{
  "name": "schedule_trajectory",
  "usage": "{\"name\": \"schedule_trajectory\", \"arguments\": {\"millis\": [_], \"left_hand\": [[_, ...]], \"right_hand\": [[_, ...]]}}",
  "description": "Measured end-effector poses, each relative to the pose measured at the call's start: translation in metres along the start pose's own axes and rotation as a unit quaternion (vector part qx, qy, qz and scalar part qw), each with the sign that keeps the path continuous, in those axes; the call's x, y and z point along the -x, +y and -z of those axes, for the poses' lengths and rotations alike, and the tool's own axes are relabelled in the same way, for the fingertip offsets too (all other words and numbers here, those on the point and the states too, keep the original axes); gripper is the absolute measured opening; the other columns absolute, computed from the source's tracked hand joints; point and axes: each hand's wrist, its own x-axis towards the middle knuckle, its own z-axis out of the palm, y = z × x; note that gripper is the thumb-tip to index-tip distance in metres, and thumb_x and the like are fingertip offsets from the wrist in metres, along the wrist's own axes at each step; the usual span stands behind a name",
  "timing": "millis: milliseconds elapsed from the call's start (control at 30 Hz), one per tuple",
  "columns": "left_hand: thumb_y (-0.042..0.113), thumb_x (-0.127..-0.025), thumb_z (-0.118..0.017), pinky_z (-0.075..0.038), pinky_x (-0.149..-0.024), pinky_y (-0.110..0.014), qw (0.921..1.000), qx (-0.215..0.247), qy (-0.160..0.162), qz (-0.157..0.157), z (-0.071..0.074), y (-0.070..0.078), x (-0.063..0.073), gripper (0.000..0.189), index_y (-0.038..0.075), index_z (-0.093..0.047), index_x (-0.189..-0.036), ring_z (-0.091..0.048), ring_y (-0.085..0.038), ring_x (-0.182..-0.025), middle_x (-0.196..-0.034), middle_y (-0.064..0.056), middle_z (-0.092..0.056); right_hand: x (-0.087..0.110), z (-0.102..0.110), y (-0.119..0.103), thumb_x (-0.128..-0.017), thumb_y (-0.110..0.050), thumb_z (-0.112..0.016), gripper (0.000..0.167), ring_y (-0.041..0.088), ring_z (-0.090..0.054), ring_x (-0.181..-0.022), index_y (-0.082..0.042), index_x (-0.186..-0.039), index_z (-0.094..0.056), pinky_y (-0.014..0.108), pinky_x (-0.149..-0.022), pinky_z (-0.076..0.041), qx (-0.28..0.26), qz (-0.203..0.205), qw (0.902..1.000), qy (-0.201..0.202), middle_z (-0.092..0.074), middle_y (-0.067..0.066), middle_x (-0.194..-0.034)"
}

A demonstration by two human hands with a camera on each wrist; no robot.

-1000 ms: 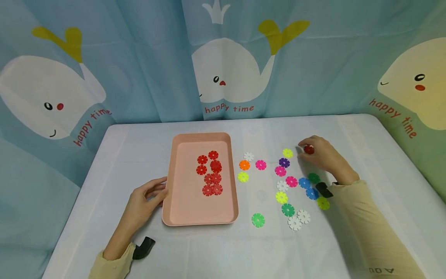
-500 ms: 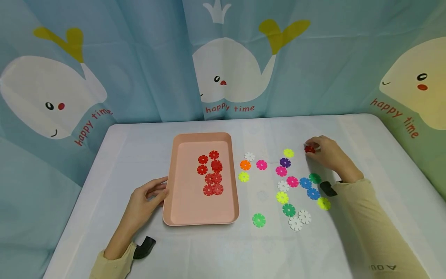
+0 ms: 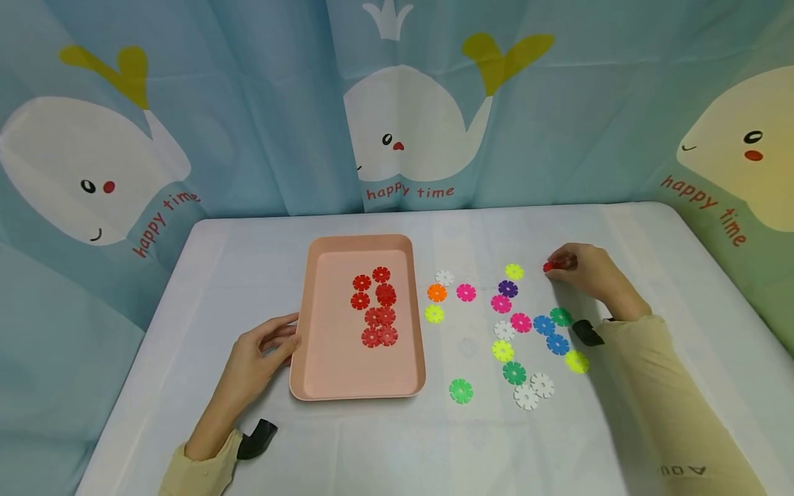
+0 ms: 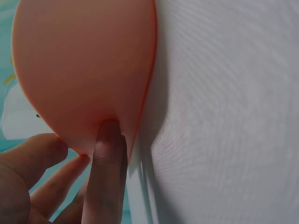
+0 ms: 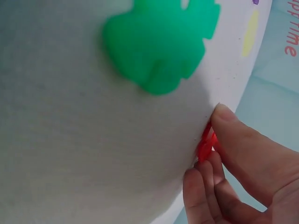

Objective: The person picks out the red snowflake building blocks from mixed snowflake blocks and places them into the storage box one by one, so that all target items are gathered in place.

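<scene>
My left hand (image 3: 260, 355) touches the left side of a pink tray (image 3: 329, 372). In the left wrist view, its thumb (image 4: 108, 144) presses the tray's outer wall and another finger (image 4: 46, 147) meets the rim. Several red notched plastic discs (image 3: 360, 301) lie in the tray, some overlapping. Out at the right, my right hand (image 3: 586, 272) pinches a red notched disc (image 3: 549, 266) between thumb and fingers, close to the tabletop. The right wrist view shows this red disc (image 5: 205, 147) nearly edge-on and partly hidden by the fingers, so I cannot tell if it is a single one.
Between tray and right hand lie loose discs: an orange disc (image 3: 437, 293), a purple disc (image 3: 507, 288), a light green disc (image 3: 461, 391), a blue disc (image 3: 557, 344), white discs (image 3: 526, 397), plus several more in pink and yellow. A printed curtain (image 3: 248, 138) stands behind the table.
My right hand has shifted a little to the right with the red disc, which now shows less of its face. The left hand and tray stay in place.
</scene>
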Motion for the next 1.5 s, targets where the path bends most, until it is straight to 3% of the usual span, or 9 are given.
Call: {"name": "schedule_trajectory", "arguments": {"millis": [133, 333, 533, 867, 1100, 1500], "left_hand": [[0.012, -0.096, -0.067, -0.06, -0.071, -0.024, 1.0, -0.002, 0.0, -0.003, 0.0, 0.0, 0.0, 0.041, 0.002, -0.059, -0.135, -0.07, -0.018, -0.1, -0.118, -0.021, -0.068], [0.013, -0.096, -0.067, -0.06, -0.072, -0.024, 1.0, -0.001, 0.0, -0.005, 0.0, 0.0, 0.0, 0.041, 0.002, -0.06, -0.135, -0.07, -0.018, -0.1, -0.118, -0.02, -0.068], [0.013, -0.096, -0.067, -0.061, -0.072, -0.025, 1.0, 0.002, -0.001, -0.004, 0.0, 0.0, 0.0, 0.041, 0.002, -0.059, -0.135, -0.07, -0.019, -0.101, -0.119, -0.021, -0.068], [0.013, -0.096, -0.067, -0.06, -0.072, -0.024, 1.0, -0.005, -0.002, -0.004, 0.0, 0.002, 0.0, 0.041, 0.002, -0.059, -0.135, -0.07, -0.024, -0.103, -0.119, -0.021, -0.067], [0.013, -0.096, -0.067, -0.061, -0.072, -0.024, 1.0, -0.007, -0.001, -0.006, 0.0, 0.0, 0.0, 0.041, 0.002, -0.06, -0.135, -0.07, -0.02, -0.101, -0.119, -0.021, -0.068], [0.016, -0.096, -0.067, -0.06, -0.073, -0.024, 1.0, 0.0, -0.002, -0.009, 0.0, 0.0, 0.0, 0.042, 0.002, -0.059, -0.135, -0.069, -0.023, -0.104, -0.119, -0.021, -0.067]], "right_hand": [[0.001, 0.0, 0.002, -0.09, -0.016, -0.074, 0.031, 0.032, -0.055, -0.086, 0.008, -0.108, -0.066, 0.031, -0.07, -0.049, -0.001, 0.001, 0.9998, 0.017, -0.065, 0.023, -0.097], [0.001, 0.002, 0.002, -0.087, -0.018, -0.078, 0.034, 0.03, -0.055, -0.082, 0.008, -0.104, -0.066, 0.03, -0.066, -0.046, -0.008, -0.002, 0.9995, 0.03, -0.065, 0.021, -0.093], [0.001, 0.003, 0.001, -0.087, -0.016, -0.078, 0.028, 0.03, -0.058, -0.082, 0.007, -0.101, -0.068, 0.03, -0.068, -0.047, -0.011, -0.001, 0.9992, 0.038, -0.067, 0.021, -0.093], [0.003, 0.001, -0.001, -0.091, -0.018, -0.074, 0.034, 0.037, -0.055, -0.096, 0.007, -0.112, -0.069, 0.047, -0.084, -0.053, -0.011, -0.02, 0.9995, 0.021, -0.067, 0.028, -0.107], [0.004, 0.0, -0.004, -0.093, -0.014, -0.072, 0.033, 0.038, -0.057, -0.098, 0.008, -0.116, -0.068, 0.042, -0.082, -0.057, -0.014, -0.02, 0.9997, 0.008, -0.066, 0.03, -0.111], [0.008, -0.001, -0.021, -0.096, -0.008, -0.066, 0.028, 0.034, -0.062, -0.092, 0.011, -0.116, -0.067, 0.039, -0.08, -0.059, -0.009, 0.022, 0.9996, 0.012, -0.067, 0.031, -0.11]]}}
